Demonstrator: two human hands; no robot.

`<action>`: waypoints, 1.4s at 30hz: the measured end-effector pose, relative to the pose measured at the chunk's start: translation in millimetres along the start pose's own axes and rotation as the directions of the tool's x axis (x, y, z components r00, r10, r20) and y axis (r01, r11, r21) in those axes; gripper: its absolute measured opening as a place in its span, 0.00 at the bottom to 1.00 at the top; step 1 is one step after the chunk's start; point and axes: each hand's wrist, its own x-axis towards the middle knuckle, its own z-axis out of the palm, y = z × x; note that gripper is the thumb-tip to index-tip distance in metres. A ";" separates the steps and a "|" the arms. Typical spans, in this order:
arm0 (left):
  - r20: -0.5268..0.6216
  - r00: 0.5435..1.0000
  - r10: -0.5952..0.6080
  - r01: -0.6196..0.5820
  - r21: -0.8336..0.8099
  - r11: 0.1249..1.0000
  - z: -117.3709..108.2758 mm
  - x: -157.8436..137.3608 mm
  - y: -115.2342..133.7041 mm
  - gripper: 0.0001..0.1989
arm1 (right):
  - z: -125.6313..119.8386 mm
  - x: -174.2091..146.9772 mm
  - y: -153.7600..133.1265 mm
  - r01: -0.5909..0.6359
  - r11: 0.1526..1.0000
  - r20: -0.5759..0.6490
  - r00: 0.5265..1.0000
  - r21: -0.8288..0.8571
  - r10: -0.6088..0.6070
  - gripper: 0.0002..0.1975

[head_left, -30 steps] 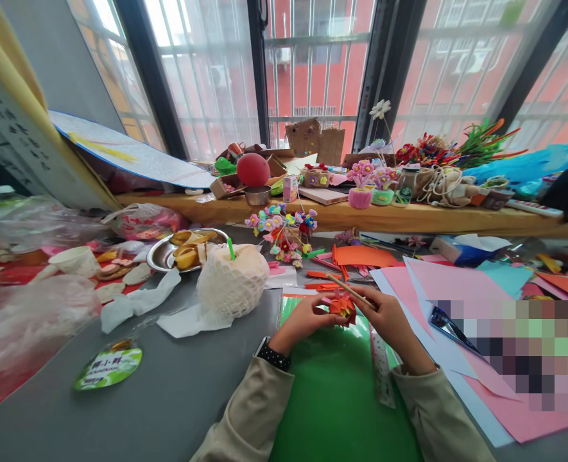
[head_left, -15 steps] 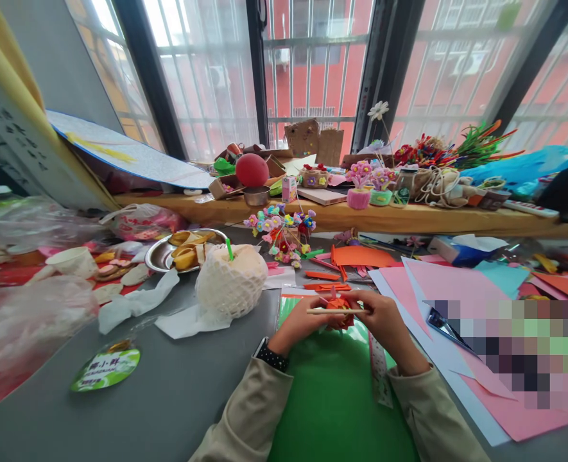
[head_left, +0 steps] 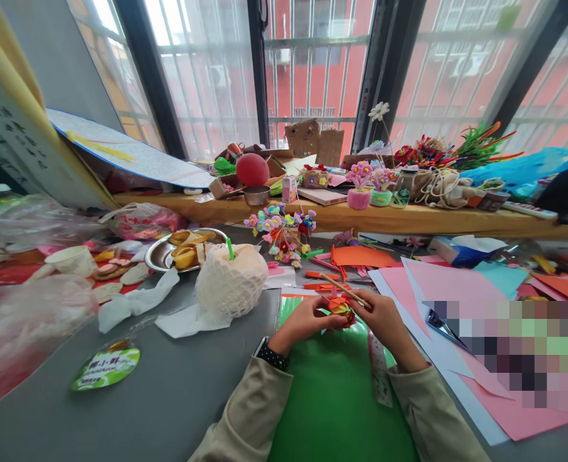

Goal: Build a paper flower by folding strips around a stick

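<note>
1. Left hand: grip clamped on the orange paper flower, held above the green mat, near its far edge.
2. Right hand: grip clamped on the wooden stick, slanting just beside the flower.
3. Mat: on the grey surface.

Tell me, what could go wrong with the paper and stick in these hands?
The thin, pale, wooden-looking stick in the right hand could tear the orange-and-yellow folded-paper piece. The left hand, holding that piece, might squash its folds. A wide leftward move might bump the round, cream, white-netted object.
</note>
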 end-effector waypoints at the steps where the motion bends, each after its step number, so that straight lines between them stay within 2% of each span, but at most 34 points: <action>1: 0.010 1.000 0.013 -0.013 -0.005 1.000 0.4 -0.2 0.2 0.25 | -0.1 0.2 0.2 -0.004 1.000 -0.007 1.000 -0.003 0.004 0.11; 4: -0.002 0.997 0.080 -0.079 0.019 0.997 1.8 -0.1 -0.3 0.30 | -0.2 0.2 0.2 -0.015 1.000 -0.028 0.999 -0.001 0.015 0.11; 7: -0.035 0.992 0.119 -0.118 0.033 0.992 2.1 1.0 -2.2 0.27 | -1.0 -0.5 0.3 -0.039 0.997 -0.033 0.999 0.060 0.041 0.11; 13: -0.023 0.990 0.138 -0.136 0.061 0.989 0.1 2.1 -2.1 0.23 | -5.7 -0.6 2.7 -0.098 0.973 0.004 0.995 0.210 0.100 0.15; 19: -0.101 0.990 0.095 -0.096 -0.004 0.995 0.7 2.1 -0.8 0.25 | -4.1 -0.5 1.8 -0.033 0.972 0.066 0.998 0.234 0.018 0.16; 23: -0.108 0.988 0.113 -0.119 -0.051 0.992 1.2 2.4 -3.9 0.28 | -2.8 -0.2 -0.8 0.068 0.973 0.065 0.994 0.219 -0.085 0.16; 26: -0.107 0.985 0.135 -0.144 -0.076 0.987 1.5 3.2 -6.4 0.29 | -2.2 0.4 -0.9 0.098 0.969 0.084 0.989 0.226 -0.120 0.16; 29: -0.121 0.981 0.151 -0.164 -0.109 0.980 2.0 4.0 -6.4 0.25 | -0.8 0.7 0.7 0.068 0.972 0.035 0.996 0.223 -0.078 0.16; 33: -0.149 0.981 0.124 -0.146 -0.143 0.979 2.2 4.8 -4.5 0.22 | 1.4 -0.2 2.3 -0.034 0.976 -0.094 0.994 0.215 0.055 0.16; 36: -0.165 0.978 0.126 -0.144 -0.106 0.984 2.1 4.9 -4.6 0.22 | 1.8 -0.8 1.9 -0.062 0.975 -0.104 0.991 0.212 0.085 0.15; 42: -0.058 0.987 0.152 -0.159 -0.144 0.977 3.9 3.8 -5.0 0.23 | -0.6 -2.3 -2.3 -0.078 0.984 -0.127 0.987 0.162 0.099 0.12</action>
